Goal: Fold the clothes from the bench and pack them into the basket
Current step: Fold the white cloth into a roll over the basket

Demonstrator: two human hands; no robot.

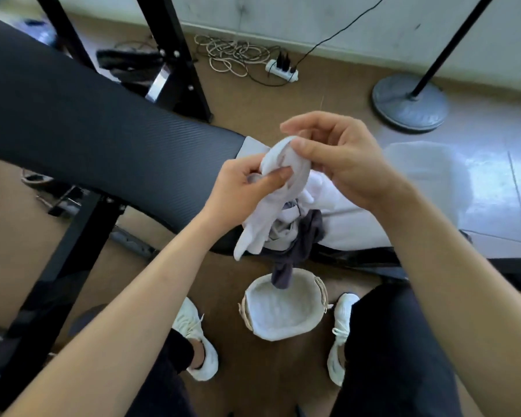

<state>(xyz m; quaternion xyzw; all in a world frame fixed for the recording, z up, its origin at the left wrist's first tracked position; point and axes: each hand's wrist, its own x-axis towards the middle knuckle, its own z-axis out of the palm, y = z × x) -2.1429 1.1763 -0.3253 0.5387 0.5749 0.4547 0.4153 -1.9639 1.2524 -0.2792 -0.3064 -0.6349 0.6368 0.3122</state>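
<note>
Both the left hand (247, 183) and right hand (340, 158) grip a white sock (280, 173) above the basket (283, 308)

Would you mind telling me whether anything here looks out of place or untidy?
One thing: a dark grey garment hangs unfolded off the bench edge, its end dangling over the basket. Both hands, left and right, are busy with a white sock.

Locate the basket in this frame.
The basket sits on the floor at lower centre of the head view, between the person's white shoes, directly below the bench edge.
</note>
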